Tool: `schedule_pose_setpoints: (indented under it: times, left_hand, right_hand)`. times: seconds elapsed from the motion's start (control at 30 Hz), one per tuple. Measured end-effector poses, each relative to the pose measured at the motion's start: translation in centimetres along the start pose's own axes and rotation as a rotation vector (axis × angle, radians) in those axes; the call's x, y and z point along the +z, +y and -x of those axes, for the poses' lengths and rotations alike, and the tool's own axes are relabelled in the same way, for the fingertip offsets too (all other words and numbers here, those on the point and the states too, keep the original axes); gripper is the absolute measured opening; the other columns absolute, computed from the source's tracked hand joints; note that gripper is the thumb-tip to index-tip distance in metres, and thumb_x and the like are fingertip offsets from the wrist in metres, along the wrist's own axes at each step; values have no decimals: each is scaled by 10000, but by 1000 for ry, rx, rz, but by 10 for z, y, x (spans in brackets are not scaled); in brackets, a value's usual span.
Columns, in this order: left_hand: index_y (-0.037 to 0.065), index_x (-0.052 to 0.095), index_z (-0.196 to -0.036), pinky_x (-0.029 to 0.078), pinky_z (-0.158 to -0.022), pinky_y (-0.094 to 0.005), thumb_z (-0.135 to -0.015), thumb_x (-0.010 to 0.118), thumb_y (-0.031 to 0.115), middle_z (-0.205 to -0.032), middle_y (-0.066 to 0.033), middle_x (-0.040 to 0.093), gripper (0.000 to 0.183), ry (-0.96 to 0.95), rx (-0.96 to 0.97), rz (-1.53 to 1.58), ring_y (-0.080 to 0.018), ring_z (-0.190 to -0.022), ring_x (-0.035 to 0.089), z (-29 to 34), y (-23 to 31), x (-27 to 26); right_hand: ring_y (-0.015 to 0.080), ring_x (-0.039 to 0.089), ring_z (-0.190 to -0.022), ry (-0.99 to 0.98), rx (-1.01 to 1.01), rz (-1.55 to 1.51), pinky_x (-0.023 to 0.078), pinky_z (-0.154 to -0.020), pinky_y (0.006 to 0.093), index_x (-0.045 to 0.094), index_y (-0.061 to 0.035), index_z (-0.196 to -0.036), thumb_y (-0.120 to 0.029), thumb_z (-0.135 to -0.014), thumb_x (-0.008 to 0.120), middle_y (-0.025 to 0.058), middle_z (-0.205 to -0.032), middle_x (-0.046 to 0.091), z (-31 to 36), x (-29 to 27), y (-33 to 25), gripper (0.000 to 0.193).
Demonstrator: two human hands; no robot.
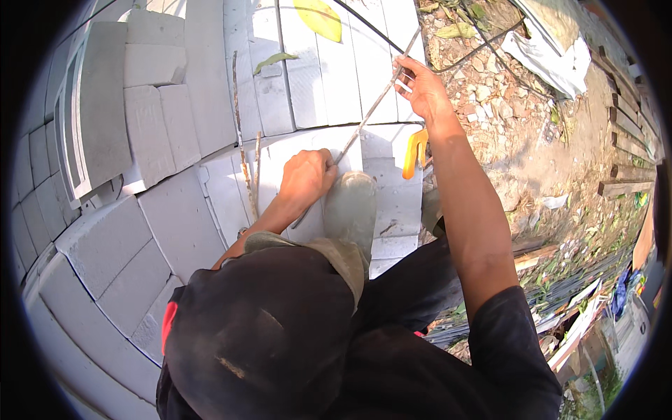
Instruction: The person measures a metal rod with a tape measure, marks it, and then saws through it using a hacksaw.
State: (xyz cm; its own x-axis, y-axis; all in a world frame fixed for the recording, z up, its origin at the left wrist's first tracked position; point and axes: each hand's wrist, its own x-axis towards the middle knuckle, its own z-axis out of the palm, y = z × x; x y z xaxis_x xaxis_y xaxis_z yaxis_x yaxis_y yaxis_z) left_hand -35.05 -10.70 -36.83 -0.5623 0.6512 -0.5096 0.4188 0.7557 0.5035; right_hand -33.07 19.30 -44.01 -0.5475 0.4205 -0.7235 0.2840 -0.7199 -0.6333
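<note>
A thin grey-brown rod point(378, 101) slants across pale blocks. My left hand point(306, 178) is closed in a fist around its lower part, beside my grey-green boot point(351, 210). Farther up and to the right, my right hand point(423, 87) pinches the rod near its far end, with the thumb and fingertips on it. Whether the rod is metal or wood I cannot tell. An orange tool handle point(413, 155) stands just below my right hand, by the edge of the blocks; the rest of that tool is hidden.
Stacked pale blocks point(175, 224) fill the left side. Two thin sticks point(243, 150) lie left of my left hand. Black straps point(371, 26) cross the blocks at the top. Rubble point(490, 98), a white sack point(553, 59) and wooden slats point(626, 133) are on the right.
</note>
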Motion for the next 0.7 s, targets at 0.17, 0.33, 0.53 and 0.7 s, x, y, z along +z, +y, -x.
schedule_pose_setpoints:
  times: [0.17, 0.33, 0.53, 0.7]
  left_hand:
    - [15, 734, -871, 542, -705, -456, -836, 691, 185, -711, -180, 702, 178, 22, 24, -11, -363, -699, 688, 1, 2, 0]
    - [6, 732, -871, 543, -716, -464, -833, 690, 176, -705, -191, 697, 180, 49, 28, -8, -371, -708, 689, 2, -1, -1]
    - [-9, 731, -851, 551, -741, -464, -828, 693, 159, -758, -200, 719, 175, 77, 32, 12, -393, -743, 700, -16, 4, -2]
    - [-16, 738, -900, 559, -754, -450, -821, 698, 161, -772, -205, 729, 197, 83, 100, 7, -386, -748, 716, -37, 6, -16]
  right_hand:
    - [141, 591, -974, 129, -260, -125, 477, -919, 394, 699, -95, -1117, -206, -919, 783, -2, -1034, 684, 7, -16, -28, 241]
    - [123, 626, -876, 116, -516, -78, 511, -828, 328, 696, -25, -1127, -152, -918, 797, 31, -966, 693, 50, -20, -48, 265]
    - [104, 630, -663, 46, -308, 92, 543, -627, 268, 741, 35, -1014, -140, -898, 797, 48, -787, 693, 134, -6, 34, 218]
    - [115, 646, -637, 43, -128, 197, 540, -599, 259, 706, 50, -950, -110, -859, 773, 74, -775, 706, 159, 19, 99, 196]
